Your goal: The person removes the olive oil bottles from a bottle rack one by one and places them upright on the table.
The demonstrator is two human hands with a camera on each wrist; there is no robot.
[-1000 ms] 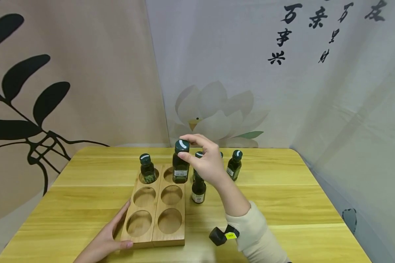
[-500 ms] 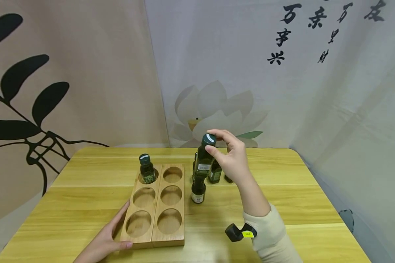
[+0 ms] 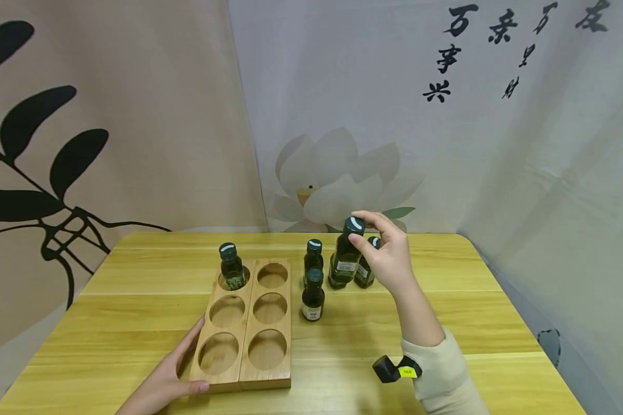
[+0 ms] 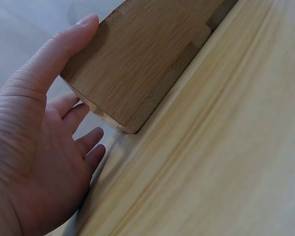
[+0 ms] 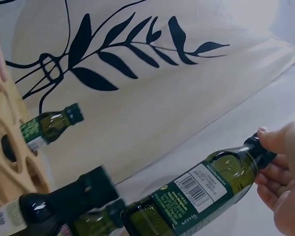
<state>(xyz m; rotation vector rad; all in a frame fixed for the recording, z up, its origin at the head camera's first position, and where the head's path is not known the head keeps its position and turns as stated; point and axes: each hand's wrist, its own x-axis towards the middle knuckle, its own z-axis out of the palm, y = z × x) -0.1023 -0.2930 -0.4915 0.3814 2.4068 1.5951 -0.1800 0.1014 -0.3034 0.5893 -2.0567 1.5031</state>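
Observation:
My right hand point(image 3: 389, 253) pinches the dark cap of a small green glass bottle point(image 3: 346, 259) between thumb and fingers. In the right wrist view this bottle point(image 5: 191, 191) shows its barcode label and slants, base toward the lower left. It hangs in front of another bottle point(image 3: 336, 282), mostly hidden. My left hand point(image 3: 172, 369) lies at the near left corner of a wooden rack point(image 3: 244, 372) made of two joined strips with round holes. In the left wrist view the thumb lies along the rack's end face, fingers loosely bent beside it. One bottle point(image 3: 232, 268) stands in the back left hole.
Right of the rack stand two bottles, a front one point(image 3: 313, 302) and one behind it point(image 3: 314, 256). Another bottle point(image 3: 364, 275) stands further right, partly behind my right hand. A printed cloth point(image 3: 342, 115) hangs behind the wooden table point(image 3: 446, 323).
The right hand has carried the bottle from above the rack's back right hole to the right, over the other bottles. That hole now shows bare. The left hand has stayed put.

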